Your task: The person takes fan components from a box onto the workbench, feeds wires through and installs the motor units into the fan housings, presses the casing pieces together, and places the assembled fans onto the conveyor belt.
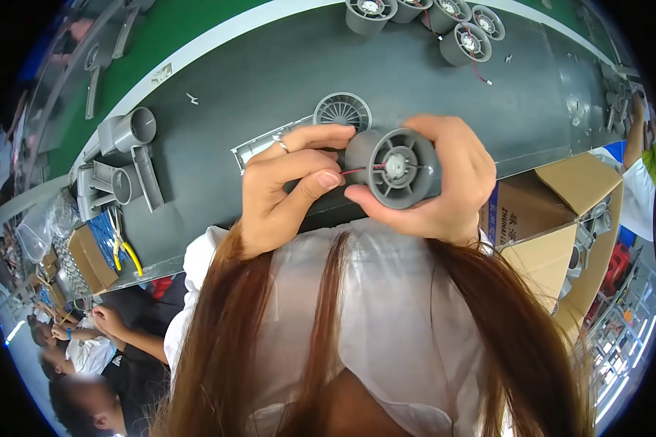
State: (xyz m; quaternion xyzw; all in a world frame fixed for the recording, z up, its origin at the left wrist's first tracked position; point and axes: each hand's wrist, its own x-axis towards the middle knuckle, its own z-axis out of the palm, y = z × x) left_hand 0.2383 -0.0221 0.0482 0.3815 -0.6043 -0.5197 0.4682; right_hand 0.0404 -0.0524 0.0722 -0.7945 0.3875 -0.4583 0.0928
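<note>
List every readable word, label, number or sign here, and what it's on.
"ZHUHAI": on the open brown cardboard box; anything after it is unclear.
Chinese characters beside it: too blurred to read.
Pale characters on its dark blue strip: too blurred.
Pale rectangular sticker on the white curved table edge: too small.

Dk tbl [255, 73] holds fans [465, 45] & gry pts [116, 136].

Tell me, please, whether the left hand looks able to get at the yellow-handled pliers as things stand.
Probably yes: nothing seems to cover the yellow-handled pliers, though the left hand would likely first need to release the red wire it pinches.
</note>
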